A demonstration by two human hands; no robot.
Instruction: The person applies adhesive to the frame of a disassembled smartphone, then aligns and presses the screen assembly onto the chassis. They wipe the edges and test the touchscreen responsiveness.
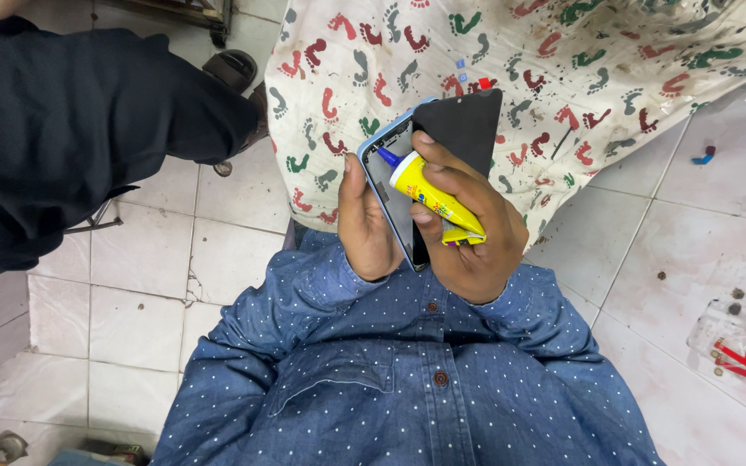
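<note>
My left hand (366, 226) grips the side of an opened phone (388, 175) with a light blue frame, held up over my lap. Its black screen panel (466, 125) is lifted away at the far end. My right hand (470, 226) is closed around a small yellow glue tube (432, 197) with a blue nozzle. The nozzle tip touches the inside of the phone frame near its upper left corner. My right fingers also rest against the black panel.
A cloth printed with coloured footprints (563, 60) lies ahead on the tiled floor (148, 259). Another person in black (62, 129) sits at left, a sandal (230, 69) beside them. A clear plastic box (740, 345) with a red piece and small screws lies at right.
</note>
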